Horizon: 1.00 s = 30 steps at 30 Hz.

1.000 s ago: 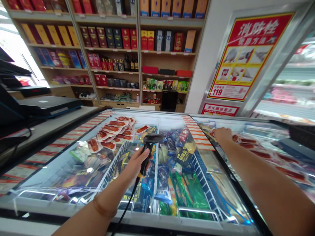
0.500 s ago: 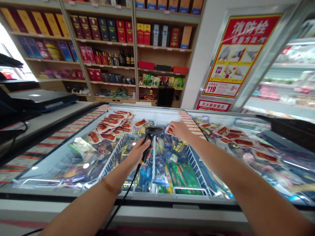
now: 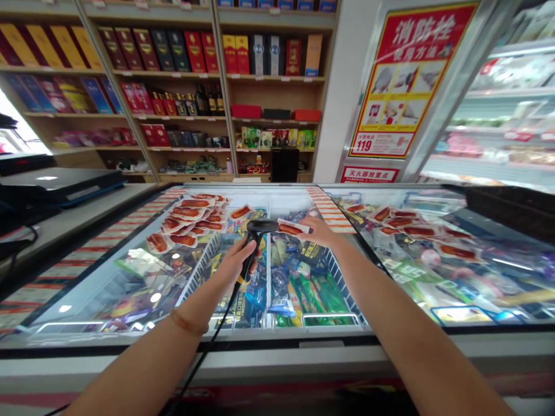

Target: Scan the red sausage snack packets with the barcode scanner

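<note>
My left hand [image 3: 241,261] grips a black corded barcode scanner [image 3: 260,226] by its handle, its head pointing right. In my right hand [image 3: 318,230] is a vacuum-packed sausage [image 3: 290,229], pinched at its right end and lying just off the scanner's nose. Both hands are over the glass top of a chest freezer [image 3: 277,346]. To the left of the scanner, a pile of similar packed sausages [image 3: 195,214] rests on the glass, with a single pack [image 3: 241,212] close by. More packs [image 3: 418,231] lie on the right-hand glass.
Under the glass, wire baskets [image 3: 342,289] hold bagged frozen goods. A flat dark device [image 3: 60,184] stands on the left counter. Shelves of boxes and bottles [image 3: 182,104] rise behind. A black box-like object [image 3: 511,214] sits at the right. The scanner cord [image 3: 203,358] trails toward me.
The sausage pack in my right hand has turned flat and now shows more fully near the scanner's head. The view has shifted slightly, and the scanner stays in my left hand.
</note>
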Motion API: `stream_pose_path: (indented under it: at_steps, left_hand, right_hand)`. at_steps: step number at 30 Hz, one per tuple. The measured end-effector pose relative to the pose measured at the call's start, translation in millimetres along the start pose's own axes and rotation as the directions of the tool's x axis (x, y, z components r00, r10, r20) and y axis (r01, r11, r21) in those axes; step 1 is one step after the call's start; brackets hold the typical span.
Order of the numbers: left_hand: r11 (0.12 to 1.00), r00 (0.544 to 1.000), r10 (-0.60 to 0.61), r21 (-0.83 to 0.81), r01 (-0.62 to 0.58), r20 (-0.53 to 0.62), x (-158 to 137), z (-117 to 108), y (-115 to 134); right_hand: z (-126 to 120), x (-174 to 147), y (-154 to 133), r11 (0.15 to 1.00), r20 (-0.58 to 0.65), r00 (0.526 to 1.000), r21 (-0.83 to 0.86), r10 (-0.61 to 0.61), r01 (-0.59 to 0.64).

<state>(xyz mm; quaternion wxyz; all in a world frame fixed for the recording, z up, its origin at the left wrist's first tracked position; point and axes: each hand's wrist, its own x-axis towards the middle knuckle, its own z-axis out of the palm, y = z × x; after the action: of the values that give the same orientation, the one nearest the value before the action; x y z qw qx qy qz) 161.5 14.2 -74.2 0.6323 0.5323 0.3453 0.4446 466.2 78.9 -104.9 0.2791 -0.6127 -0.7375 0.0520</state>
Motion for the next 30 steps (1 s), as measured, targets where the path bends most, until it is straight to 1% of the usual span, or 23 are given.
stream_pose_path:
  at_steps: [2, 4, 6, 11, 17, 20, 26, 30]
  left_hand:
    - [1.000, 1.000, -0.009, 0.013, 0.008, 0.010, -0.1, 0.3, -0.5]
    - [1.000, 1.000, -0.005, 0.021, 0.005, 0.016, 0.1, 0.8, -1.5]
    - [1.000, 1.000, 0.002, 0.026, -0.003, 0.015, 0.2, 1.2, -2.2]
    - [1.000, 0.999, -0.012, 0.016, 0.012, 0.031, -0.4, 0.7, -1.6]
    - [0.999, 0.999, -0.026, 0.029, 0.025, 0.041, -0.4, -0.9, -1.0]
    - [0.999, 0.999, -0.023, 0.042, 0.021, 0.044, -0.8, -1.1, -0.8]
    - [0.999, 0.999, -0.013, 0.038, 0.011, 0.038, 0.1, -2.4, -3.1]
    - [0.999, 1.000, -0.003, 0.047, 0.003, 0.013, 6.0, -5.0, -7.0]
  right_hand:
    - [1.6, 1.8, -0.4, 0.995, -0.011, 0.999, 0.093, 0.033, -0.032]
    - [4.0, 3.7, -2.1, 0.981, -0.050, 0.996, 0.182, 0.079, -0.069]
    - [6.4, 5.0, -3.2, 0.971, -0.085, 0.992, 0.227, 0.095, -0.074]
    - [8.8, 5.7, -3.9, 0.967, -0.121, 0.988, 0.248, 0.094, -0.062]
    - [5.8, 4.1, -6.9, 0.964, -0.189, 0.978, 0.262, 0.087, -0.035]
    - [5.2, 4.4, -7.5, 0.966, -0.195, 0.977, 0.258, 0.085, -0.032]
    - [7.9, 6.2, -4.4, 0.973, -0.188, 0.977, 0.222, 0.105, -0.062]
    - [8.5, 6.3, -2.5, 0.977, -0.175, 0.979, 0.200, 0.104, -0.069]
